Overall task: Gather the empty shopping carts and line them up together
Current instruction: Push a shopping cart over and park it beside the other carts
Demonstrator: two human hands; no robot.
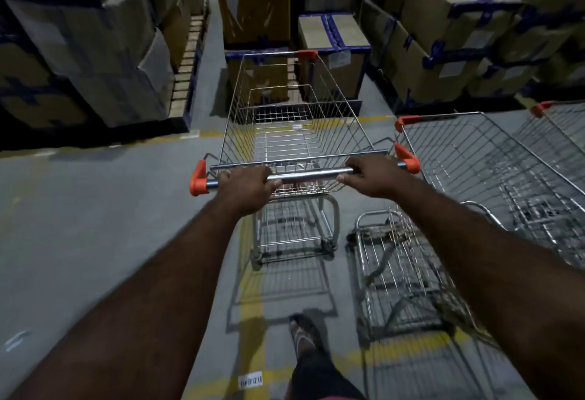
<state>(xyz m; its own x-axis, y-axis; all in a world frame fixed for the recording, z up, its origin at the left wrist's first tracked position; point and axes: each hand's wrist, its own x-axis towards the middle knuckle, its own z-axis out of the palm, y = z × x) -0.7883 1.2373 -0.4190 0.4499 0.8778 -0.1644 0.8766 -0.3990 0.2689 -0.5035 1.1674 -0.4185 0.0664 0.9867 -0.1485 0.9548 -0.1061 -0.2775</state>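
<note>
An empty wire shopping cart [285, 121] with orange corner caps stands straight ahead of me on the grey floor. My left hand [245, 185] grips the left part of its chrome handle bar [308, 174]. My right hand [372, 178] grips the right part of the same bar. Close to its right stands a second empty cart [481, 159], angled, its basket beside my right forearm. A third cart [563, 121] shows at the far right edge, partly cut off.
Stacked cardboard boxes on blue pallets line the left [79, 44], the back [253, 10] and the right [459, 25]. A yellow floor line [251, 288] runs under the cart. My sandalled foot [304, 333] is on the floor behind it. Open grey floor lies to the left.
</note>
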